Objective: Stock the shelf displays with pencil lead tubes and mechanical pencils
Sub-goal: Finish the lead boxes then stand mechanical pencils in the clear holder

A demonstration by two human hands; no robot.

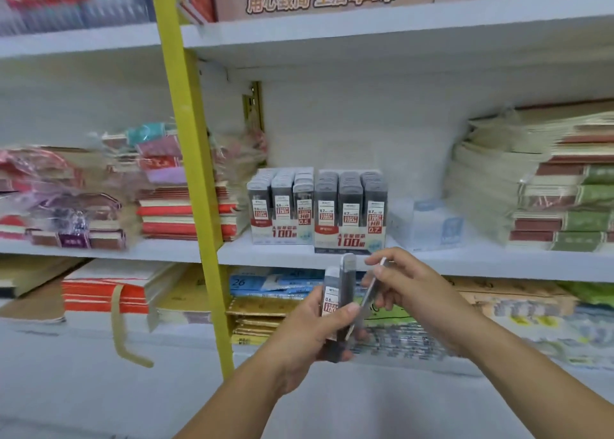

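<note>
1. Left hand [309, 332] is low centre, fingers and thumb curled round a small bunch of tubes [332, 292]. It holds them upright, with the thumb lying across the front label. I count at least two, one standing higher than the other.
2. Right hand [412, 292] is just beside it, fingertips pinching a slim grey piece [372, 289]. The piece is tilted, with its lower end down against the tubes in the left hand. It's edge-on and blurred, so I can't tell if it's a tube or a pencil.
3. Both hands are in front of and just below the edge of the shelf [252, 255], not touching it.
4. Two display boxes sit side by side on that shelf, the 0.5 box [282, 234] on the left and the 0.7 box [349, 242] on the right. The 0.7 box is slightly nearer the edge.
5. Each box holds three rows of upright tubes and is marked "100" on its front. I can't tell whether the two boxes touch.
6. The 0.7 box is straight above the hands.
7. A clear box [428, 222] sits just right of the 0.7 box.
8. A red stack [186, 216] of notebooks is left of the 0.5 box, and a green stack [558, 206] is at far right, well apart from the boxes.
9. A yellow post [189, 139] crosses in front of the shelves, left of the 0.5 box.
10. Blue packs [265, 284] lie on the level below, behind the left hand.
</note>
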